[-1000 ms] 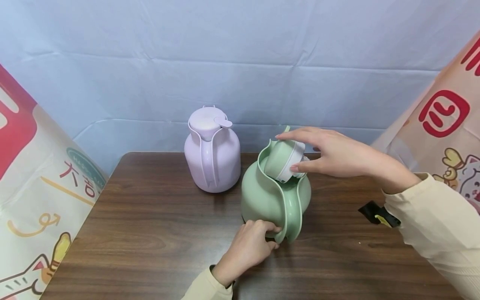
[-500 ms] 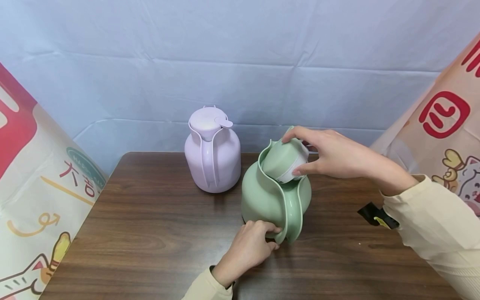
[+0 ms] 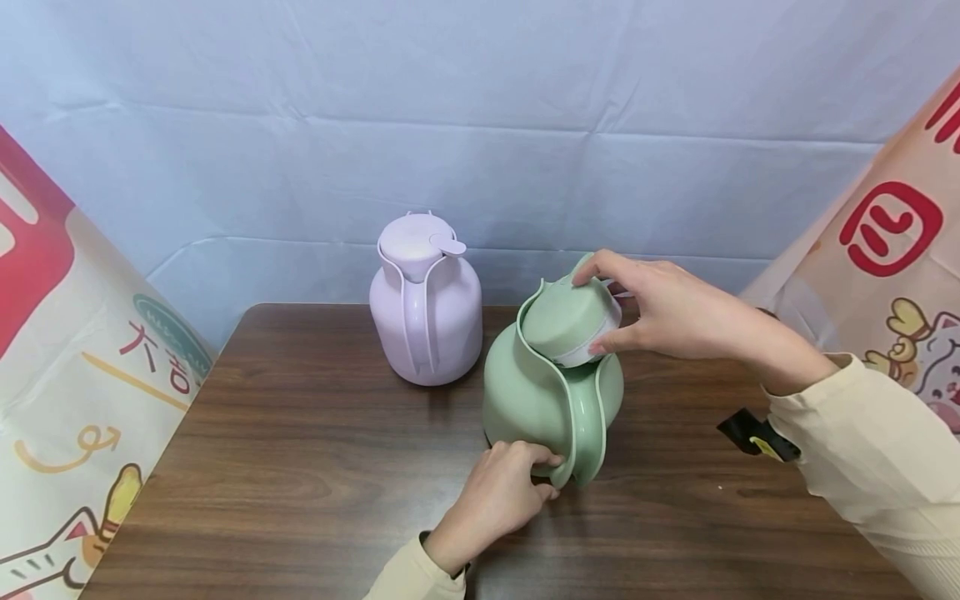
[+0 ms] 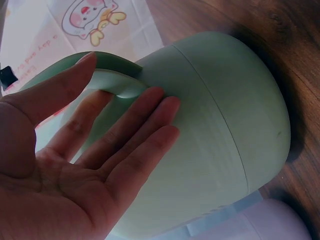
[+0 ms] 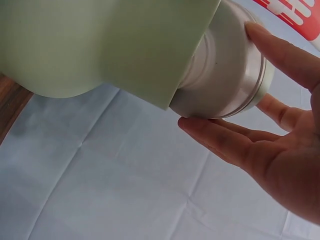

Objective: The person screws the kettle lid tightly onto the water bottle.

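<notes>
Green jug [image 3: 521, 396], brown table [image 3: 300, 467], creased cloth [image 3: 480, 75] behind

On the left printed sheet [image 3: 45, 367] in the head view, the red characters 大吉 [image 3: 157, 358] stand beside a teal oval badge [image 3: 172, 335] whose lettering is too small to read surely, above a curling orange arrow [image 3: 75, 448]. The right printed sheet [image 3: 825, 283] bears a red rounded-square emblem [image 3: 891, 229]. In the left wrist view, faint pink lettering [image 4: 37, 55] on a sheet seems to include "a day".
</notes>
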A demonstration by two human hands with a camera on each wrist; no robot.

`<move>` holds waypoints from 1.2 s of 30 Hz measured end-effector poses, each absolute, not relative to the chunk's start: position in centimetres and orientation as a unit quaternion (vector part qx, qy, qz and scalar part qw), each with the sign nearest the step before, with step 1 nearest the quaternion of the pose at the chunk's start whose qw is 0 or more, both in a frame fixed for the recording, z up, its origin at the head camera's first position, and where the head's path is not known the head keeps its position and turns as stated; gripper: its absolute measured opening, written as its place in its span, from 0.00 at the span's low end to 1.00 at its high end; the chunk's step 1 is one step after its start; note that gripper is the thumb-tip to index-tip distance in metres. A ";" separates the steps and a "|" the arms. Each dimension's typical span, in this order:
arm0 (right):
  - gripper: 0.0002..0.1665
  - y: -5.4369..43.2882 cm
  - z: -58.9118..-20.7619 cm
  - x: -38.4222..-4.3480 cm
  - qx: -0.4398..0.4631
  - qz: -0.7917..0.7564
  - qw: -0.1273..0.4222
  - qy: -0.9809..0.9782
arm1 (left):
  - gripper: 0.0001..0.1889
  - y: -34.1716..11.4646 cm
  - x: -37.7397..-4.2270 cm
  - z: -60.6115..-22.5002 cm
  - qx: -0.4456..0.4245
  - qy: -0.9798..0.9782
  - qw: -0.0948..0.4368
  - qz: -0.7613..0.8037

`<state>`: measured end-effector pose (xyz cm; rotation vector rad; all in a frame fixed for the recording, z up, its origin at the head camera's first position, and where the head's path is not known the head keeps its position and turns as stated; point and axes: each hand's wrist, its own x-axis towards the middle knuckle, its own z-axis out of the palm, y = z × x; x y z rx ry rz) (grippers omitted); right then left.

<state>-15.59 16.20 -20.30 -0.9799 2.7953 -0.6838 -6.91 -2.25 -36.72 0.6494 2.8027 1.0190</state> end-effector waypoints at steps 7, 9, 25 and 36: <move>0.34 16.4 -20.5 -15.6 -0.320 -0.219 0.048 0.920 | 0.15 -2.3 -6.9 -36.7 0.213 0.915 0.045 0.340; 0.35 16.5 -20.7 -15.6 -0.322 -0.214 0.043 0.921 | 0.14 -2.3 -6.9 -36.7 0.213 0.915 0.045 0.341; 0.37 16.8 -21.6 -15.3 -0.303 -0.219 0.020 0.927 | 0.14 -2.3 -6.9 -36.7 0.215 0.914 0.042 0.340; 0.36 16.9 -22.0 -15.2 -0.295 -0.234 0.022 0.926 | 0.15 -2.3 -6.8 -36.7 0.213 0.916 0.042 0.338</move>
